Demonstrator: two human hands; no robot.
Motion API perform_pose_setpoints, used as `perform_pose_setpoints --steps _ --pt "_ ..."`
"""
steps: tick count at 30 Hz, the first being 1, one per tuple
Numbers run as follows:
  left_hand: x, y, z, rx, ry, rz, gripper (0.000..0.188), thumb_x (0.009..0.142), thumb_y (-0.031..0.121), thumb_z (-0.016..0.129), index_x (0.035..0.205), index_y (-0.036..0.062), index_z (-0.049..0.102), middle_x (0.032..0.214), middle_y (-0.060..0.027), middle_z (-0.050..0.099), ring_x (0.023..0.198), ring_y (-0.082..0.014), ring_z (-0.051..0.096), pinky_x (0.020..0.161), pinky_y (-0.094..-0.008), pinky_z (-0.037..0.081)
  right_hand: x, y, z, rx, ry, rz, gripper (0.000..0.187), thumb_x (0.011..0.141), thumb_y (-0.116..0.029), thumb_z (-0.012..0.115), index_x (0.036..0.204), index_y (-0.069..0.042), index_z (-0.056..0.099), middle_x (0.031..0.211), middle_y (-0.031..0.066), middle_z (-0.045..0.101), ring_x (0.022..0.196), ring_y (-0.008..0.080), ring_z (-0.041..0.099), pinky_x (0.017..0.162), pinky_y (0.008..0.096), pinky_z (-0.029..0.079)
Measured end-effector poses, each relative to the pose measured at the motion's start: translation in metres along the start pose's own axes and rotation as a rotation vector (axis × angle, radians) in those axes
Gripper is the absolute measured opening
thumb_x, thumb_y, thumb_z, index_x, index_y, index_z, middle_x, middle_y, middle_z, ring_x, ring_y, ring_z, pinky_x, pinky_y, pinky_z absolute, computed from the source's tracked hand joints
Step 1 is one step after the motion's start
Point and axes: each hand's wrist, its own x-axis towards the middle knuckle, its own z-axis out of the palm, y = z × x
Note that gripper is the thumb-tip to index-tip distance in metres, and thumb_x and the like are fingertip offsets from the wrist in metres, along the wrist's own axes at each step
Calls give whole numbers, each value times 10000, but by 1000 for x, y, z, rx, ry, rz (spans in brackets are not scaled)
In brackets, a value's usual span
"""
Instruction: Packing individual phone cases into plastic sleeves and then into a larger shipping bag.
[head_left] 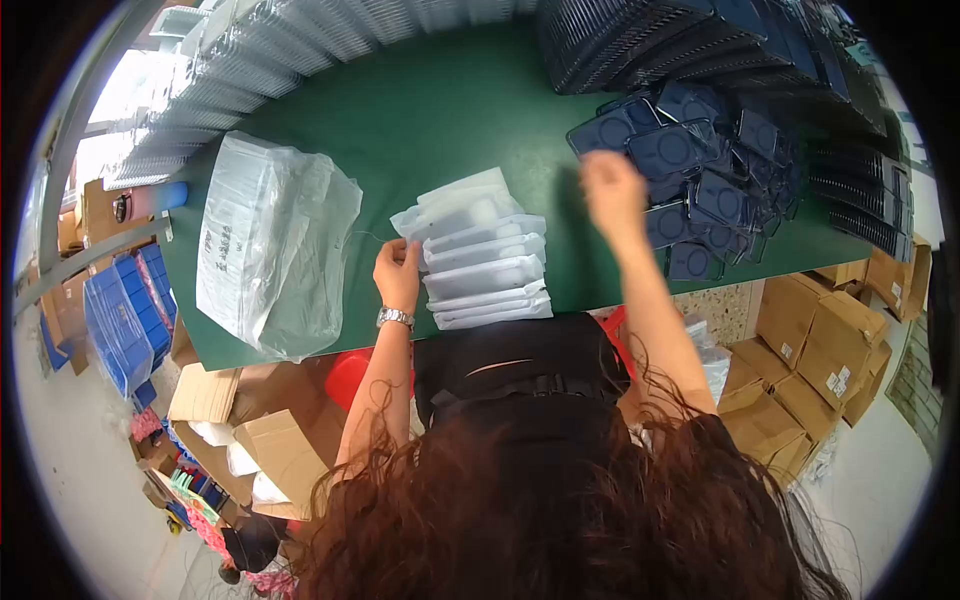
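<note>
A row of frosted plastic bags [485, 278] lies overlapped on the green table in front of me, several of them with a flat item inside. My left hand [398, 270], with a metal watch on the wrist, is closed at the row's left edge and pinches the side of a bag. To the right lies a loose heap of dark blue phone cases [672, 150], each with a ring mark on its back. My right hand [613, 195] is over the heap's left edge, its fingers curled but smeared by motion; whether it holds a case cannot be made out.
A large clear plastic bag [285, 245] of flat sleeves lies on the table's left. Stacks of clear trays [240, 75] line the far left edge; dark stacked trays [640, 45] stand at the far right. Cardboard boxes [810, 350] and blue crates [125, 320] stand below the table's sides.
</note>
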Motion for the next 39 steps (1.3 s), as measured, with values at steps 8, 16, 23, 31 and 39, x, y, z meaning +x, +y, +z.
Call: perform_pose_setpoints --steps 8,16,23,31,39 --pt "5 3 3 -325 -135 -314 292 856 229 678 939 -52 671 787 -110 679 702 -145 614 667 -314 498 5 8 72 182 -115 37 367 827 -166 650 1127 44 635 987 119 684 830 169 622 722 291 483" --pt "3 -6 20 -7 33 -67 229 905 206 590 919 -19 629 753 -136 649 655 -237 599 638 -367 475 -5 0 58 299 -66 190 262 654 -174 716 821 15 647 737 87 634 664 152 574 597 306 467" --pt "7 -21 27 37 57 8 261 908 217 596 944 -39 627 793 -173 660 704 -279 623 684 -386 487 -2 9 68 120 -28 138 341 684 -204 699 910 42 634 794 119 641 722 194 600 628 348 482" --pt "0 -3 22 59 -18 -12 282 913 227 585 949 -49 628 852 -205 668 773 -283 642 723 -392 489 -7 13 35 42 -107 3 436 721 -194 751 1062 41 614 824 132 659 687 190 632 574 329 512" --pt "6 -17 -4 -179 -83 -211 299 913 220 603 1052 -44 610 866 -122 653 719 -207 595 685 -321 491 -15 -43 -145 25 332 -94 292 821 -152 669 1065 6 648 787 95 678 582 153 620 529 274 499"
